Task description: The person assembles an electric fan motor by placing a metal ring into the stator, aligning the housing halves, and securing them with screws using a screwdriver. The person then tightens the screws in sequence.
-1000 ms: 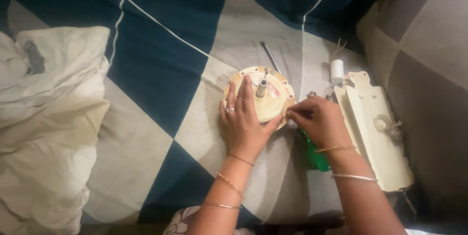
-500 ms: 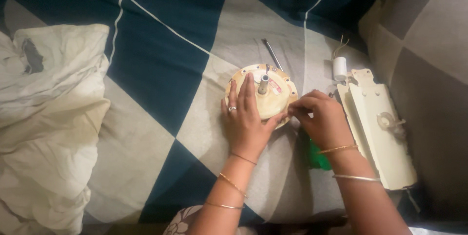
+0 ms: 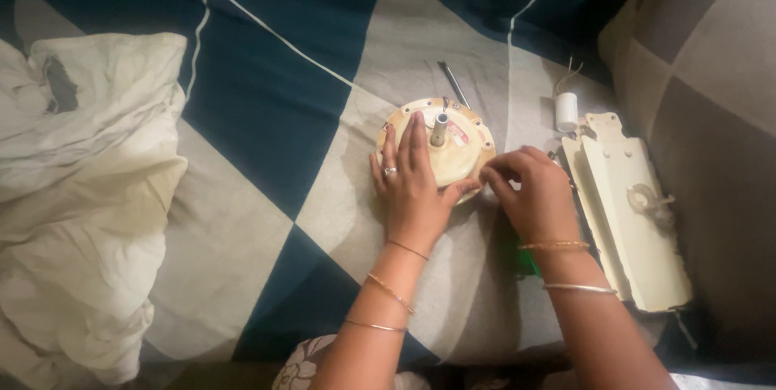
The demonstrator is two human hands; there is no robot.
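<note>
on the blue-and-grey checked bedsheet [image 3: 267,115] i count one round cream motor housing with a short metal shaft at its centre [image 3: 453,143], lying flat near the middle of the view. my left hand [image 3: 416,184] lies spread open on top of it, fingers flat, thumb hooked at its near edge. my right hand [image 3: 533,192] is curled at the housing's right rim, fingertips pinched together; whether they grip anything, i cannot tell. just right of that lies one long cream plastic cover [image 3: 634,212], one small white cylinder with wires [image 3: 567,111] above it. one thin metal rod [image 3: 453,83] lies beyond the housing. one green object [image 3: 525,261] peeks from under my right wrist. one crumpled white cloth [image 3: 81,196] sits far left.
</note>
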